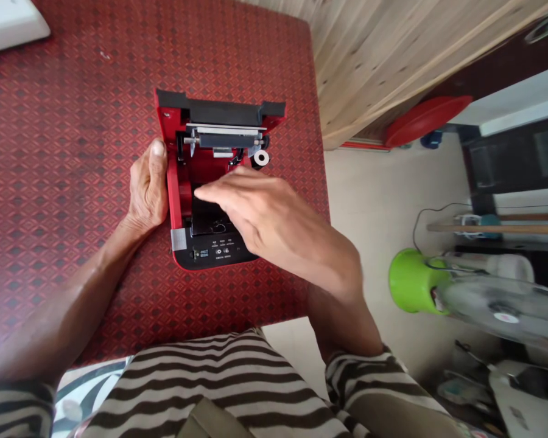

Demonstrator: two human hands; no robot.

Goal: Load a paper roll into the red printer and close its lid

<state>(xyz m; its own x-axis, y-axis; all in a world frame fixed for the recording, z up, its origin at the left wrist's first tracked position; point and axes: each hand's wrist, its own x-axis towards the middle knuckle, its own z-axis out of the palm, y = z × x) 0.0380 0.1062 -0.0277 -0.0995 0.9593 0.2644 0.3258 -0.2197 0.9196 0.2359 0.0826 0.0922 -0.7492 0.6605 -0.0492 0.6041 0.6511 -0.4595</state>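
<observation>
A red and black receipt printer (176, 201) lies on the table with its lid (223, 112) raised. A dark roller (226, 140) shows on the lid's inner side, and small buttons and printed labels sit on the black front panel (214, 252). My left hand (150, 182) grips the printer's left side, thumb up along the edge. Across the open compartment lies my right hand (265, 210), its fingers stretched out towards the left and nothing visible in them. It hides much of the compartment and the right side. Just beyond it is a small roll with a white end (261, 159).
The table (73, 134) has a red patterned cover, and its right edge runs close to my right forearm. A white object (11, 24) stands at the far left corner. Off to the right on the floor are a green bucket (411, 280) and a fan (502, 310).
</observation>
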